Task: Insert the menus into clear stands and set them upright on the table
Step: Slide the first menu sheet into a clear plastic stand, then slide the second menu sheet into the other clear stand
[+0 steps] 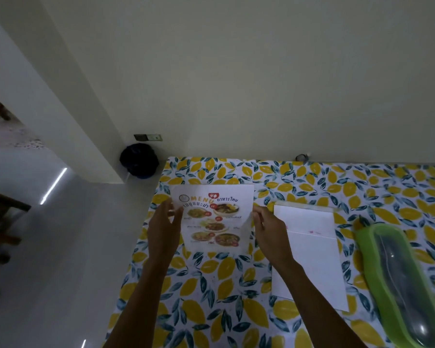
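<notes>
Pale green walls fill the upper view, meeting a glossy grey floor (60, 247) on the left, where a dark bin (139, 160) sits in the corner under a wall socket (148, 137). Below them a table (211, 285) spreads out under a cloth printed with yellow lemons and blue leaves. At its right edge lies a long green-rimmed container (402, 280) with a clear lid and something dark inside that I cannot make out. Between it and the hands rest blank white sheets (309, 252), stacked and overlapping, possibly further menus lying face down; a faint clear edge above them may be a stand, though that is too dim to settle. The printed menu (215, 219), with food photos and a red and orange heading, stands or leans near the table's far left part, seemingly inside a clear stand whose outline barely shows. The left hand (164, 229) is open, fingers spread, just beside the menu's left edge; whether it touches is unclear. The right hand (268, 229) pinches the menu's right edge between thumb and fingers. Paper this thin is probably light and floppy, and clear plastic is likely slick and easily tipped, so holding both side edges low down seems safest.
</notes>
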`<state>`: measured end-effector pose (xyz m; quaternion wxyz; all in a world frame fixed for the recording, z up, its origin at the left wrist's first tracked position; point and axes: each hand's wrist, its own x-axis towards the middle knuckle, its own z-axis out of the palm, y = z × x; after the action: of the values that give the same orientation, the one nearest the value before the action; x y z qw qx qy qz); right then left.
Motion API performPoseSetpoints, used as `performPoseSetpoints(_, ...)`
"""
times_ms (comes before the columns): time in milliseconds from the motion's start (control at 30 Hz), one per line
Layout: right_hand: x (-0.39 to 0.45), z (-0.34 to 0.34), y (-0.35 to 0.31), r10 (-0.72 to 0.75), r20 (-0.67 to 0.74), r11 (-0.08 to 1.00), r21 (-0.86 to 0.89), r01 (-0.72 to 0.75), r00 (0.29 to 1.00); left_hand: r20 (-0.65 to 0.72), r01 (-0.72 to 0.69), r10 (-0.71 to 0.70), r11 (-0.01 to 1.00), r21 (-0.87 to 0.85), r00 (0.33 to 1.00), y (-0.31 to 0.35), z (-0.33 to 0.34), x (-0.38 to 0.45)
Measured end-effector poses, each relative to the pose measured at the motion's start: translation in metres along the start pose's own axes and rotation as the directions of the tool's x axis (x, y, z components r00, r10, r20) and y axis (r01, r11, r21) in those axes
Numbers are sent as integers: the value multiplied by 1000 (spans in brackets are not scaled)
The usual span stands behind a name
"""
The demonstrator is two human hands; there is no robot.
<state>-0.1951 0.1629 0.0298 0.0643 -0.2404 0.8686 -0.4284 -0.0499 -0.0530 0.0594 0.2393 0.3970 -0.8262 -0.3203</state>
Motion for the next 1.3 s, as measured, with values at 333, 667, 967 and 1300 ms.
performPoseSetpoints(333,-88,-42,29,76,-32,987,-141,-80,997,184,10,-5,1000,-26,983,-8,1,-54)
performPoseSetpoints(667,-197,-100,78,214,-128,950,-205,-237,968,491,-86,116,993,-83,864,23,75,-160)
performPoseSetpoints(967,-189,-124,154,360,-72,906,-213,-367,930,595,-26,29,1000,-14,803,48,148,-188)
performPoseSetpoints(1300,-146,-119,222,523,43,846,-145,-512,851,548,84,-195,972,221,814,51,219,-197)
